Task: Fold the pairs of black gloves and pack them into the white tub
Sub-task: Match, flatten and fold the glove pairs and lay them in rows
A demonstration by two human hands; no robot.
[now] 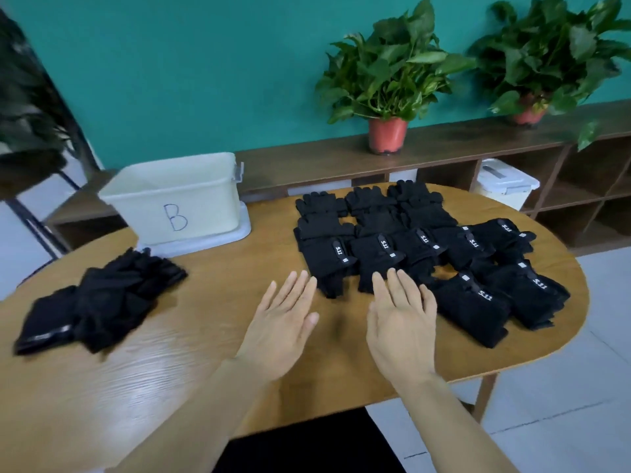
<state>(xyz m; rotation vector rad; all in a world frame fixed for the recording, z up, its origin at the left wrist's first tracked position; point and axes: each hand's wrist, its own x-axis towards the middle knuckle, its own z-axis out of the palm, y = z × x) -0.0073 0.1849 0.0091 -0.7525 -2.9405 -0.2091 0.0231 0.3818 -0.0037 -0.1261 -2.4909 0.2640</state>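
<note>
Several black gloves [406, 247] with white labels lie flat in rows on the right half of the wooden table [211, 291]. A loose heap of black gloves [102, 305] sits at the table's left. The white tub [177, 199], marked with a blue "B", stands at the back left on its lid. My left hand [283, 322] hovers open above the bare wood in front of the rows, holding nothing. My right hand [403, 322] is open too, its fingertips reaching the near edge of the closest gloves.
Behind the table runs a dark wooden shelf unit [444, 155] with two potted plants [389, 80] on top and a white lidded box [505, 186] in a cubby. The table's curved right edge drops to a pale tiled floor [563, 404].
</note>
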